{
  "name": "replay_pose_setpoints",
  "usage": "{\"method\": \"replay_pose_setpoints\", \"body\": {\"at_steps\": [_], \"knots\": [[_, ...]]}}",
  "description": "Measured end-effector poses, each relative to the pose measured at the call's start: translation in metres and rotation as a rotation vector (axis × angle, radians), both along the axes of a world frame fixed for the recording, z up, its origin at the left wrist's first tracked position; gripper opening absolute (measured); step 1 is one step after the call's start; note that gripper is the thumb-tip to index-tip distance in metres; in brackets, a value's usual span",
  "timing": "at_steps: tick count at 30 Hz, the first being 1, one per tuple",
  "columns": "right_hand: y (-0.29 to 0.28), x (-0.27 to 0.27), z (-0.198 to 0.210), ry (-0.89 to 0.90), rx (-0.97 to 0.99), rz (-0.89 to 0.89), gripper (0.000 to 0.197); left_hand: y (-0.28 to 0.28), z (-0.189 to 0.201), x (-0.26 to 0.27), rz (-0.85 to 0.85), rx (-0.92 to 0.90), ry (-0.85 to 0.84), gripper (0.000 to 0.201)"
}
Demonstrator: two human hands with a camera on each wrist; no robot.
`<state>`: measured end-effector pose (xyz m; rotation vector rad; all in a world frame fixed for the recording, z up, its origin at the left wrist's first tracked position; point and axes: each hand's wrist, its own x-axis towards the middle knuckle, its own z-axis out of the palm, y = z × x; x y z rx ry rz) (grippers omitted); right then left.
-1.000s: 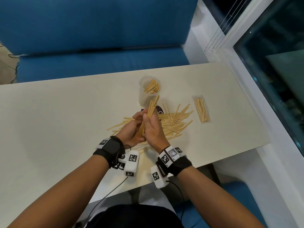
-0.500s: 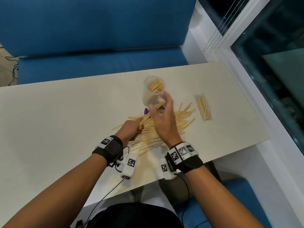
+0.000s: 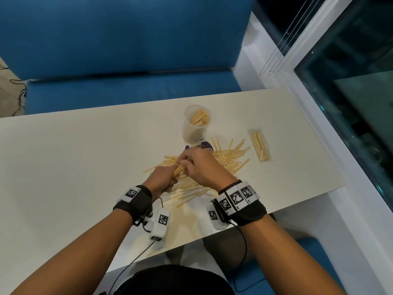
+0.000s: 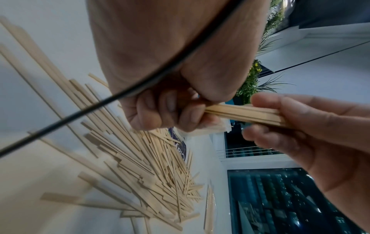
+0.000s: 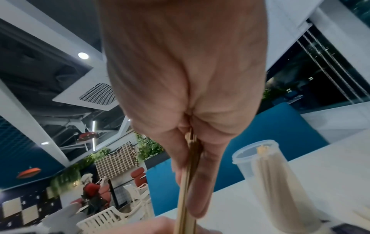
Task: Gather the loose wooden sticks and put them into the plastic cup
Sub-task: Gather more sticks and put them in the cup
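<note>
A heap of loose wooden sticks (image 3: 225,158) (image 4: 152,171) lies on the pale table (image 3: 85,167). Just behind it stands a clear plastic cup (image 3: 194,126) (image 5: 280,178) with several sticks upright inside. My left hand (image 3: 163,179) (image 4: 170,112) grips one end of a small bundle of sticks (image 3: 178,170) (image 4: 242,114) above the heap. My right hand (image 3: 202,165) (image 4: 296,120) (image 5: 192,142) pinches the other end of the same bundle between thumb and fingers. Both hands hover in front of the cup.
A sealed clear packet of sticks (image 3: 260,146) lies to the right of the heap. A purple label (image 3: 204,145) peeks from under the heap near the cup. A blue sofa (image 3: 127,50) runs behind the table, and a window frame (image 3: 319,103) borders its right side.
My right hand came back from near the cup and down to the bundle in my left hand. It now pinches the bundle's free end, and both hands sit lower over the heap.
</note>
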<state>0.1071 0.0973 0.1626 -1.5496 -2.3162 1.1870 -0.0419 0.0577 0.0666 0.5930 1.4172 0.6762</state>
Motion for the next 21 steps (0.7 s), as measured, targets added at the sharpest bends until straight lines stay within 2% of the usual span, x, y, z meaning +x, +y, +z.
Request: {"method": "replay_pose_setpoints", "body": {"at_steps": [3, 6, 8, 11, 13, 14, 16, 18, 21], "knots": [[-0.002, -0.002, 0.0, -0.053, -0.042, -0.017, 0.015, -0.004, -0.004, -0.001, 0.014, 0.005, 0.006, 0.047], [0.001, 0.001, 0.005, -0.038, -0.067, -0.045, 0.015, -0.008, -0.01, -0.005, 0.026, 0.003, 0.011, 0.053], [0.011, 0.007, 0.013, -0.01, -0.082, -0.093, 0.016, -0.014, -0.016, -0.01, 0.04, 0.041, 0.083, 0.057], [0.042, 0.018, 0.03, 0.09, -0.081, -0.263, 0.017, -0.034, -0.037, -0.026, -0.032, 0.177, 0.451, 0.04], [0.068, 0.025, 0.039, 0.12, 0.024, -0.358, 0.016, -0.055, -0.056, -0.04, -0.143, 0.277, 0.755, 0.023], [0.082, 0.028, 0.042, 0.136, 0.092, -0.397, 0.016, -0.066, -0.066, -0.046, -0.21, 0.325, 0.887, 0.025], [0.108, 0.033, 0.042, 0.161, 0.208, -0.447, 0.016, -0.089, -0.08, -0.055, -0.329, 0.362, 1.047, 0.048], [0.135, 0.034, 0.033, 0.135, 0.278, -0.454, 0.016, -0.105, -0.084, -0.06, -0.407, 0.361, 1.124, 0.065], [0.161, 0.027, 0.006, -0.005, 0.302, -0.364, 0.02, -0.12, -0.085, -0.061, -0.472, 0.381, 1.19, 0.072]]}}
